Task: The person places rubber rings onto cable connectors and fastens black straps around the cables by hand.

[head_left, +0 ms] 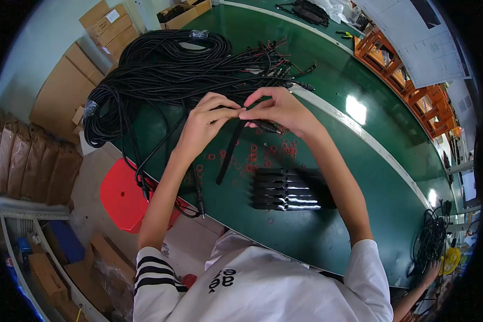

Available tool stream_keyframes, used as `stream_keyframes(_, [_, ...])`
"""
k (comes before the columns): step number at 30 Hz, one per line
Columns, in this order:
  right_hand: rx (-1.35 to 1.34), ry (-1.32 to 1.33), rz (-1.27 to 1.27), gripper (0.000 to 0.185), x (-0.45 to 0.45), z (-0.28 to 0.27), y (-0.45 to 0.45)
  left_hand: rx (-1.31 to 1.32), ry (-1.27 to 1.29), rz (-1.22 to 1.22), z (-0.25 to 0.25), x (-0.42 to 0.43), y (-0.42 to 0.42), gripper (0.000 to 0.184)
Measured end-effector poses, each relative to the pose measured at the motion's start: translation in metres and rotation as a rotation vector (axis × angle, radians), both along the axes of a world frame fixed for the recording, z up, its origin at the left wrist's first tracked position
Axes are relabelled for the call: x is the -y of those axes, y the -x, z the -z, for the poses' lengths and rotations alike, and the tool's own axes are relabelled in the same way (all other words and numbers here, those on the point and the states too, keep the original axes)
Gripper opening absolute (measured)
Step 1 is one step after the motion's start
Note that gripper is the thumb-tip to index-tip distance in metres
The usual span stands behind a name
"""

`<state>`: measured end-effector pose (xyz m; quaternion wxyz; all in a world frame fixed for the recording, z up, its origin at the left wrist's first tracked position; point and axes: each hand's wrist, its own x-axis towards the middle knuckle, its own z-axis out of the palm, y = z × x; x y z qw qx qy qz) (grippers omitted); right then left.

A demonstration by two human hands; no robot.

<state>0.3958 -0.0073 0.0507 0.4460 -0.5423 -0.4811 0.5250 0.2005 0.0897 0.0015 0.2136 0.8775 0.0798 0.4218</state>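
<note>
Above the bench, my left hand (210,114) and my right hand (278,109) meet at the fingertips, both closed in a pinch. Whatever lies between the tips is small and mostly covered by the fingers. Just under the pinch, a flat black strip (231,153) slants down to the left. A black cable end with a plug (268,127) sticks out below my right fingers. Many small red rings (252,155) lie scattered on the bench beneath. Near my right forearm, several glossy black parts (287,190) lie side by side in a row.
Coiled black cables (161,70) with bare wire ends fill the back left of the green bench (359,198). Loose cables hang over its edge by a red stool (122,196). At the right, another person's hand (430,272) is near a cable bundle (430,236).
</note>
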Motion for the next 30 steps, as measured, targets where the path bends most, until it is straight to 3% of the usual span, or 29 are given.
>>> stream_keyframes(4, [0.023,-0.019,-0.035,0.031,-0.001,-0.003,0.001,-0.019,-0.035,-0.124,-0.011,0.014,0.004,0.026])
stream_keyframes(7, [0.013,-0.023,-0.024,0.028,-0.004,-0.002,0.001,-0.030,0.134,-0.495,-0.005,0.028,0.008,0.018])
stream_keyframes(8, [0.013,-0.021,-0.023,0.028,-0.003,-0.001,0.001,-0.031,0.135,-0.494,-0.002,0.031,0.011,0.018])
stream_keyframes(10, [0.023,0.011,0.035,0.026,-0.002,0.001,0.003,-0.085,0.897,-0.340,0.002,0.039,0.017,0.028])
stream_keyframes(11, [0.022,0.014,0.031,0.026,-0.001,0.003,0.004,-0.127,0.967,-0.188,0.006,0.039,0.018,0.045])
stream_keyframes(13, [-0.011,0.040,0.032,0.025,0.002,0.006,0.006,-0.191,1.115,-0.080,0.014,0.041,0.013,0.040])
stream_keyframes(21, [0.049,0.059,0.010,0.025,0.004,0.006,0.005,-0.108,1.144,0.068,0.018,0.041,0.009,0.024])
stream_keyframes(23, [0.048,0.052,-0.003,0.025,0.004,0.009,0.003,-0.185,1.363,0.029,0.002,0.045,0.012,0.018])
stream_keyframes(26, [0.064,0.064,0.008,0.022,0.005,0.006,0.006,-0.183,1.184,0.065,0.016,0.045,0.018,0.018])
stream_keyframes(30, [0.144,0.025,0.003,0.016,0.002,0.016,0.008,-0.214,1.159,0.087,0.014,0.045,0.024,0.016])
